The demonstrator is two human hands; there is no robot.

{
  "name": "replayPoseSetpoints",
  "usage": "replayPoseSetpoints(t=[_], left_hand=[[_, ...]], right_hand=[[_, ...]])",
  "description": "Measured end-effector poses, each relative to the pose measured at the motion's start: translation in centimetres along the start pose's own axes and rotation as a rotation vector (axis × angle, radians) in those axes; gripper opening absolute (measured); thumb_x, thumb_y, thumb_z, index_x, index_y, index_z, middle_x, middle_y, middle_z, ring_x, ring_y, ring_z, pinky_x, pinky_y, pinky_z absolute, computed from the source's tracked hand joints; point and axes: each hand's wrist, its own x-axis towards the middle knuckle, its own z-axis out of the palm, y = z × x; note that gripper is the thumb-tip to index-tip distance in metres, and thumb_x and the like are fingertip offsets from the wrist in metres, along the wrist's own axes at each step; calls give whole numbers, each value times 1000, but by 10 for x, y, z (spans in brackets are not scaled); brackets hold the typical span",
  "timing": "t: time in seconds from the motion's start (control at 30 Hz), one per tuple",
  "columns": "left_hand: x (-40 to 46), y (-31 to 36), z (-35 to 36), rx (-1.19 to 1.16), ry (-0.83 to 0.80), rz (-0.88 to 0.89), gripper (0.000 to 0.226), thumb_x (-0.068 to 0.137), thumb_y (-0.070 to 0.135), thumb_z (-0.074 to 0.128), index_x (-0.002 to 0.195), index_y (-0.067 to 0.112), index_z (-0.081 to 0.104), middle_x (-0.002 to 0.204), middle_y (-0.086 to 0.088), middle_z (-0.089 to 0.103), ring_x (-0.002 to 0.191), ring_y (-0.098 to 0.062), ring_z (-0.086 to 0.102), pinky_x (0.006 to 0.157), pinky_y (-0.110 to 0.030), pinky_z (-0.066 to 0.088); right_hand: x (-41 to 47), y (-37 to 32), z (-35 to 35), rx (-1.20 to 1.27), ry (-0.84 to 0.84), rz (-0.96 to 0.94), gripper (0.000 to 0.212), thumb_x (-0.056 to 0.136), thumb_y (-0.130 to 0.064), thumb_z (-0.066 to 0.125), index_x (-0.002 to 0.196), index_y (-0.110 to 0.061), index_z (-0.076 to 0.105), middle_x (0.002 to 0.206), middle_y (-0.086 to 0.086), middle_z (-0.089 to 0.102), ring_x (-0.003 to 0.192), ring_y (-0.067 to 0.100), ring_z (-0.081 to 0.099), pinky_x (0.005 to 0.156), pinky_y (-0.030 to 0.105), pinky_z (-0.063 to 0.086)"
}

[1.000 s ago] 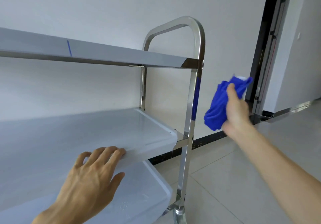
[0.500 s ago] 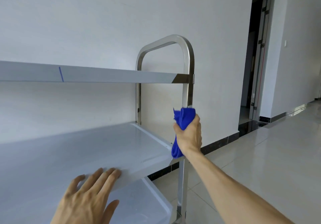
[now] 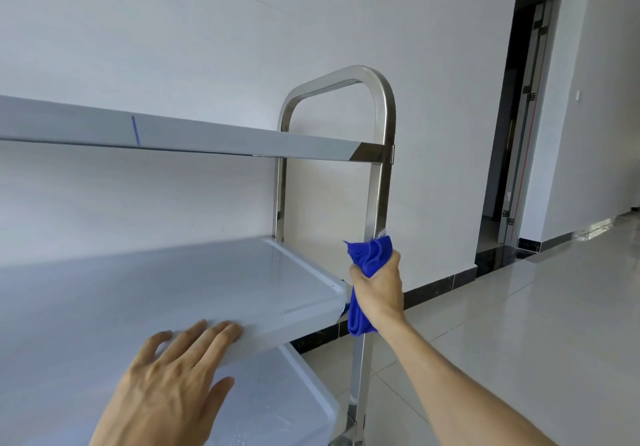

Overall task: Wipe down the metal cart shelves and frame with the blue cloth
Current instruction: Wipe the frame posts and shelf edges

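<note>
The metal cart fills the left and middle of the head view, with a top shelf (image 3: 214, 137), a middle shelf (image 3: 173, 286) and a lower shelf (image 3: 277, 400). Its shiny front post (image 3: 379, 196) rises to a rounded handle loop. My right hand (image 3: 379, 291) is wrapped around that post at the level of the middle shelf's corner, holding the bunched blue cloth (image 3: 370, 253) against the metal. Cloth shows above and below my fist. My left hand (image 3: 169, 386) lies flat with fingers spread on the front edge of the middle shelf.
A white wall (image 3: 242, 30) stands close behind the cart, with a dark skirting strip along the floor. Pale glossy floor tiles (image 3: 519, 324) stretch to the right. A dark doorway (image 3: 519, 134) opens at the back right.
My right hand swung the blue cloth in from the right and closed it around the cart's front post, then stayed there. My left hand kept its place on the middle shelf.
</note>
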Motion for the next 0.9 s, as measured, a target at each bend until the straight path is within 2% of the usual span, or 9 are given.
replayPoseSetpoints(t=[0.1, 0.17, 0.27, 0.4, 0.53, 0.6, 0.67, 0.73, 0.9], left_hand=[[0, 0, 4, 51, 17, 14, 72, 100, 47, 13, 113, 12, 75, 112, 2, 74, 100, -25, 73, 85, -39, 37], [-4, 0, 6, 46, 0, 8, 65, 99, 46, 20, 116, 11, 73, 114, 2, 73, 102, -26, 72, 86, -41, 40], [-3, 0, 1, 34, -69, -13, 69, 100, 47, 13, 123, 12, 69, 119, 1, 71, 110, -25, 69, 86, -46, 49], [-6, 0, 2, 55, -91, -30, 55, 91, 43, 37, 129, 13, 63, 124, 1, 68, 116, -26, 66, 89, -48, 48], [-6, 0, 6, 62, -49, -29, 52, 91, 43, 44, 130, 14, 60, 124, 1, 68, 118, -26, 65, 92, -50, 45], [-7, 0, 8, 67, -47, -31, 51, 92, 43, 45, 131, 15, 59, 124, 1, 68, 119, -25, 64, 94, -50, 44], [-8, 0, 11, 77, -37, -39, 50, 92, 43, 47, 132, 15, 58, 124, 0, 68, 120, -25, 63, 94, -49, 44], [-8, 0, 13, 85, -32, -42, 49, 93, 42, 48, 132, 14, 57, 124, -1, 68, 120, -25, 63, 94, -49, 43], [-9, 2, 16, 99, -32, -46, 49, 95, 43, 43, 134, 16, 54, 124, 0, 67, 120, -24, 62, 95, -48, 41]], right_hand=[[20, -20, -4, 124, -30, -17, 44, 90, -29, 69, 122, -24, 39, 104, 2, 62, 85, 17, 65, 75, 37, 54], [36, -49, -5, 217, -1, -83, 48, 90, -29, 70, 127, -24, 40, 106, 1, 62, 87, 15, 65, 72, 31, 52], [50, -68, -10, 279, -7, -125, 50, 89, -36, 69, 129, -27, 40, 109, -2, 62, 89, 13, 65, 70, 26, 50], [35, -25, -20, 260, -197, -94, 45, 89, -48, 67, 126, -31, 47, 98, -9, 68, 77, 2, 68, 66, 20, 49], [9, 40, -26, 212, -398, -53, 47, 82, -53, 72, 119, -28, 56, 96, -13, 72, 87, 2, 69, 80, 26, 52], [-3, 63, -25, 208, -462, -58, 51, 79, -46, 74, 119, -20, 58, 101, -10, 74, 96, 6, 69, 91, 29, 53], [-14, 80, -20, 252, -487, -44, 64, 76, -30, 81, 129, -13, 50, 105, -4, 74, 102, 9, 69, 90, 22, 53], [-26, 94, -8, 239, -385, -16, 77, 71, -23, 89, 132, -18, 42, 107, -4, 71, 100, 8, 68, 84, 19, 54], [-64, 118, 39, 82, 48, 106, 60, 79, -34, 82, 122, -24, 42, 111, -4, 61, 96, 16, 64, 82, 38, 54]])
